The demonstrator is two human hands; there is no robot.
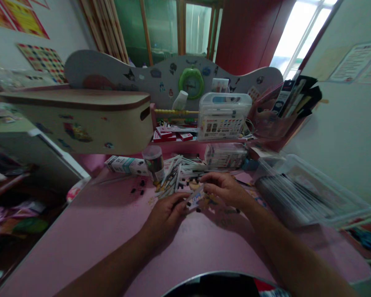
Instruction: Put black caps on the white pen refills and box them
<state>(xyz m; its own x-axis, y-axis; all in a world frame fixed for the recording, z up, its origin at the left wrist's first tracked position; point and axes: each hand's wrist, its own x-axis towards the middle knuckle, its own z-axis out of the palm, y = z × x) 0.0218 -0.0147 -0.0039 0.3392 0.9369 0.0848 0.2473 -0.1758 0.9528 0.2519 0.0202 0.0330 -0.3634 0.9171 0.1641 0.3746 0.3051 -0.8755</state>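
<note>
My left hand pinches a small flat printed packet, clear or pale with blue print, above the pink desk. From the other side my right hand has its fingers curled onto the packet's upper right edge. What lies under those fingertips is hard to make out. Just beyond my hands is a heap of slim white pens. Small black pieces, like caps, are scattered on the desk around the heap. A clear cylindrical tub stands at the heap's left.
A long printed box lies left of the tub. At the right sits a clear plastic bin with dark contents. The shelf behind carries a cream storage box, a clear marker case and a green clock.
</note>
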